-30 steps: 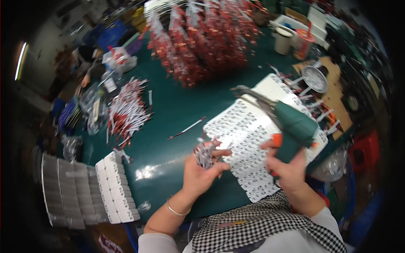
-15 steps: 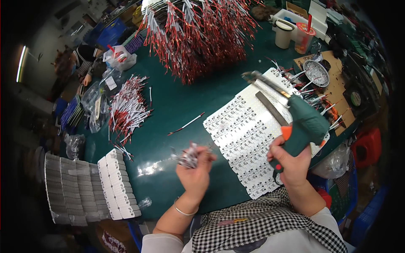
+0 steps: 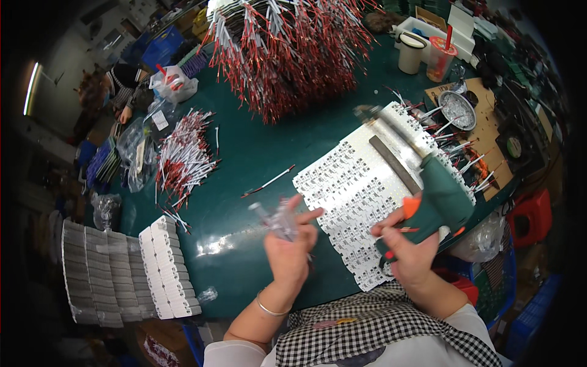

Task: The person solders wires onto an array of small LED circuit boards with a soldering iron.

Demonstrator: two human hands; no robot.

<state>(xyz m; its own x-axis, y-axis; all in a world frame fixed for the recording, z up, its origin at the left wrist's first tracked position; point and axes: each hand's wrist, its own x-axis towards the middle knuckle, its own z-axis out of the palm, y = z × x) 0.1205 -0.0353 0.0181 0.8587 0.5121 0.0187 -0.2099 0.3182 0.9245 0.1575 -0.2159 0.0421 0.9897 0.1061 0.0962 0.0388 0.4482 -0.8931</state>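
My left hand (image 3: 290, 251) is curled round a small bunch of grey-sleeved wires (image 3: 280, 221). Its index finger points toward the boards, and motion smears the bunch. My right hand (image 3: 411, 248) grips the handle of a green soldering gun (image 3: 449, 192) with an orange trigger. The gun's metal barrel slants over a sheet of white circuit boards (image 3: 345, 189). Beside my right thumb shows a short red wire end (image 3: 408, 230); whether my fingers pinch it I cannot tell. One loose wire (image 3: 268, 181) lies left of the boards.
A pile of red and white wires (image 3: 183, 156) lies at the left, above stacked white boards (image 3: 165, 269). A large bundle of wired boards (image 3: 293, 61) stands at the back. At the right are a dish of shiny scraps (image 3: 457, 110), a lidded cup (image 3: 411, 54) and a drink cup (image 3: 440, 58).
My left hand has moved slightly right, its index finger now stretched out. My right hand has shifted a little left, and a red wire end now shows by its thumb.
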